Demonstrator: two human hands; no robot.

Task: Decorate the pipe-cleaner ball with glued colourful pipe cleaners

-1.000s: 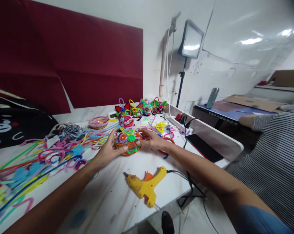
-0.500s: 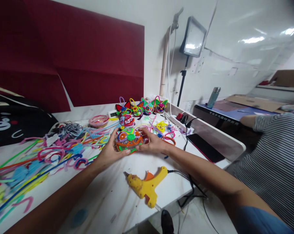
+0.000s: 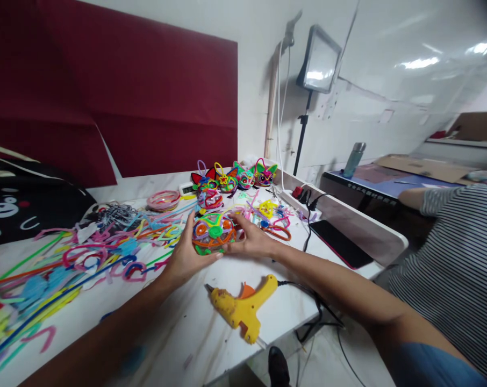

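Between my two hands is a round pipe-cleaner ornament (image 3: pixel 215 232), see-through in places, with orange rings, a green centre and purple and yellow lines. My left hand (image 3: pixel 186 252) grips its left side, thumb stretched along the bottom. On the other side my right hand (image 3: pixel 249 238) holds its right edge with bent fingers; some fingertips are hidden behind it. A yellow hot glue gun (image 3: pixel 243 309) lies on the white table (image 3: pixel 187 317) just below the hands, its nozzle pointing left. Behind the ornament sits a pink and blue pipe-cleaner piece (image 3: pixel 210 199).
Loose pipe cleaners (image 3: pixel 86 258) cover the left of the table. Several finished animal-face ornaments (image 3: pixel 245 177) line the back. A black phone (image 3: pixel 340 244), a power strip (image 3: pixel 298 200) and cables lie at right. A person in a striped top (image 3: pixel 453 269) is beside the table.
The ornament has turned and tilted slightly in my hands, showing more of its upper part. My left thumb has shifted a little lower. The glue gun has stayed put.
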